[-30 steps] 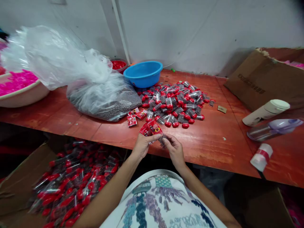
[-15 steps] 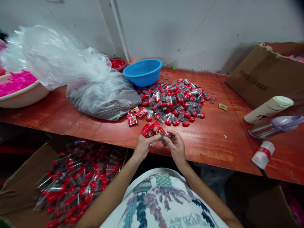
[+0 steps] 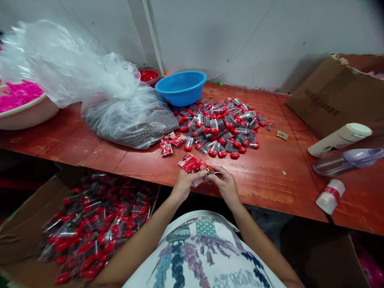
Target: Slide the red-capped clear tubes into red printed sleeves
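My left hand is closed on several red printed cards at the table's front edge. The thumb presses on top of them. My right hand is closed beside it, its thumb and fingers pinching near the right end of the cards. A small dark item seems to lie between the two thumbs, too small to make out. Just beyond the hands lie red packets and a pile of small clear containers with red caps and dark beads inside.
A clear bag of grey beads and a blue basin stand behind. A carton of red-capped containers sits below left. Bottles, a white roll and a cardboard box are at right. A pale basin holds pink pieces.
The red cards have turned and shifted slightly right in my hands. My right fingers have moved in against their right end. The camera view has tilted a little.
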Demonstrator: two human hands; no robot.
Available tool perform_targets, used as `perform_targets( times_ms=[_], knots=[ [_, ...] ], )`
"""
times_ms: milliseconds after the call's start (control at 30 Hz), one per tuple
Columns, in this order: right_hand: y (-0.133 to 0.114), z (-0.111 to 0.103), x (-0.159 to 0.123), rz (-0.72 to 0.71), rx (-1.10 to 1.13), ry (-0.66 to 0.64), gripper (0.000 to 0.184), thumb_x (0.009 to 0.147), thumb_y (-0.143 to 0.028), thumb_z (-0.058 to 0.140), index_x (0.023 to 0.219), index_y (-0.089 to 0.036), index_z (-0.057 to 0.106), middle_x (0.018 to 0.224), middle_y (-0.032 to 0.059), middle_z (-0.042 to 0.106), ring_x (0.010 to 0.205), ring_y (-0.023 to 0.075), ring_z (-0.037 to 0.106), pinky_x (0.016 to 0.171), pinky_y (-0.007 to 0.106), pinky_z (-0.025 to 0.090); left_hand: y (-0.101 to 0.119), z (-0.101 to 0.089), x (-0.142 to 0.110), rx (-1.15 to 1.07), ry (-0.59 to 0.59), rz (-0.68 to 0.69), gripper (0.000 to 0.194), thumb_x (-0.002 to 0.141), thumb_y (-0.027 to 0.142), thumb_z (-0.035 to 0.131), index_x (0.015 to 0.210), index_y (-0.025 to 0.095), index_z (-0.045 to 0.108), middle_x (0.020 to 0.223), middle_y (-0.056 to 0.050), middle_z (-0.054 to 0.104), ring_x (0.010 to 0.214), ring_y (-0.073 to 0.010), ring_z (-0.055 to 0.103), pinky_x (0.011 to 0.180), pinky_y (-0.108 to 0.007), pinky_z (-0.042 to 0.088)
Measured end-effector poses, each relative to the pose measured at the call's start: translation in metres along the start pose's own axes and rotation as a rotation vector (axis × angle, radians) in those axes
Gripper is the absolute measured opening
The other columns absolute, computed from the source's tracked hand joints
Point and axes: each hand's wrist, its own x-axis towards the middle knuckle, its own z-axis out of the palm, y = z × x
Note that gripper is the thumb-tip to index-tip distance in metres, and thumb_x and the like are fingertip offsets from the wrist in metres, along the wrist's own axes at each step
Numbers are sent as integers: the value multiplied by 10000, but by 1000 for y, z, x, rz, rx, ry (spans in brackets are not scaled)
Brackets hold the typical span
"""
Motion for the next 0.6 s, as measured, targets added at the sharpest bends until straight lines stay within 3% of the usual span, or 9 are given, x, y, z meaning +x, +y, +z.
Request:
perform_targets(
  times_ms=[100, 200, 333, 400, 500, 600],
  knots=[
    [0, -13, 0, 37, -17, 78, 345, 698, -331, 723, 1015, -205, 667, 796, 1, 697, 654, 150, 617, 645, 290, 517, -2, -4, 3, -92, 4, -77, 285, 605, 141, 787, 873, 120, 692, 848, -81, 726, 754, -194, 680, 764, -317, 538],
    [5, -51, 1, -21, -132, 256, 373, 698, -381, 714, 1009, -181, 664, 912, 39, 702, 772, 180, 633, 712, 314, 509, 0, -14, 4, -154, 29, -146, 318, 613, 102, 762, 920, 123, 684, 884, -99, 729, 800, -217, 688, 792, -349, 544],
    [8, -119, 0, -80, -566, 532, 460, 714, -482, 662, 1042, -159, 666, 986, 93, 659, 849, 232, 605, 785, 389, 475, 3, -24, 5, -134, 111, -121, 335, 579, 83, 776, 896, 120, 678, 854, -93, 727, 744, -210, 687, 746, -351, 561],
    [4, -135, -2, -126, -847, 636, 489, 726, -506, 640, 1071, -160, 667, 1059, 130, 612, 947, 279, 564, 860, 452, 429, 2, -24, 7, -129, 147, -98, 307, 551, 88, 795, 830, 117, 672, 813, -77, 722, 695, -194, 679, 698, -330, 566],
    [-3, -112, -2, -252, -979, 621, 459, 764, -477, 621, 1124, -194, 647, 1121, 138, 571, 1064, 308, 494, 925, 485, 379, -1, -16, 10, -140, 191, -78, 279, 501, 82, 816, 719, 117, 645, 731, -41, 704, 623, -160, 658, 644, -289, 559],
    [-3, -52, 3, -290, -647, 237, 344, 781, -395, 632, 1086, -237, 648, 1031, 76, 616, 926, 232, 562, 797, 364, 469, -3, -5, 11, -153, 175, -55, 266, 482, 75, 820, 664, 118, 631, 642, -13, 673, 564, -136, 635, 611, -265, 550]
  ],
)
